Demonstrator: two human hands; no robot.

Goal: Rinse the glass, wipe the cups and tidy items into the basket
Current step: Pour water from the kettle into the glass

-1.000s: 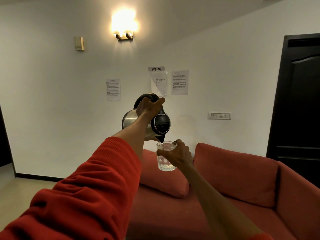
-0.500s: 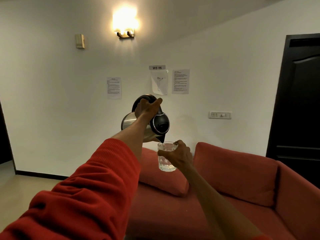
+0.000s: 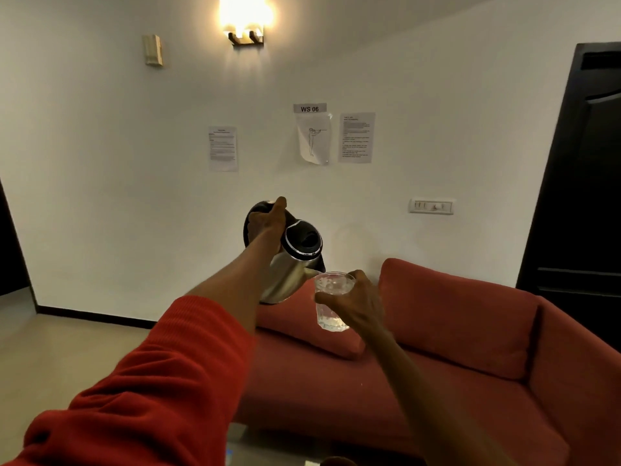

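Seen from the head camera, two arms reach forward at chest height in front of a white wall.

The left hand is curled around the black handle of one steel kettle, with the thumb laid along the top of the handle. The kettle has a black lid and is tipped to the right, its spout just above the rim of the glass. The left arm wears a red sleeve pushed back from the forearm.

The right hand is wrapped around one clear glass, fingers and thumb clamped on its side. The glass stands upright in the air, just right of and below the kettle's spout, above the sofa. It looks to hold some water, though the level is hard to judge.

Behind and below the hands is one red sofa with one loose red cushion lying on its seat at the left end.

On the wall hang three sheets of paper and one small label reading "WS 06". One lit wall lamp glows near the top. One switch plate sits to the right. One dark door fills the right edge.
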